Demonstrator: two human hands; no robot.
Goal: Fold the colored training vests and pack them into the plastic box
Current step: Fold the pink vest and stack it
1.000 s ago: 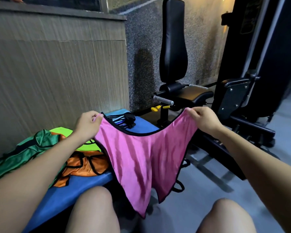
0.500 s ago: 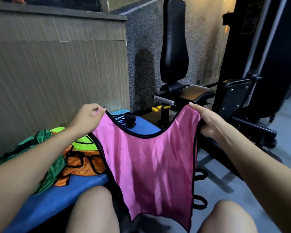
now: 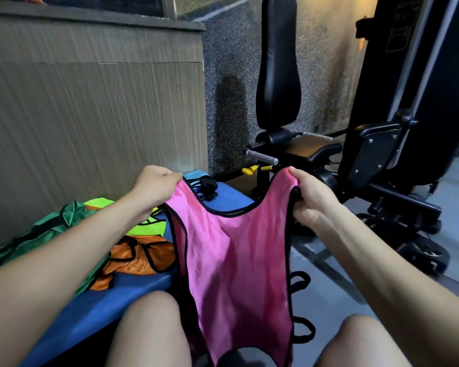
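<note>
Left hand (image 3: 154, 185) and right hand (image 3: 312, 197) hold up a pink vest (image 3: 236, 260) by its shoulders

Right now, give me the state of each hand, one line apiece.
Left hand: closed, pinching one shoulder strap of the pink vest.
Right hand: closed, gripping the vest's other shoulder strap.

shiny satin-like pink vest (image 3: 236, 260) with black cloth trim, glossy orange vest (image 3: 133, 260), smooth matt blue bench (image 3: 96, 308), black leather-look seat back (image 3: 278, 75), speckled rough wall (image 3: 231, 49)
</note>
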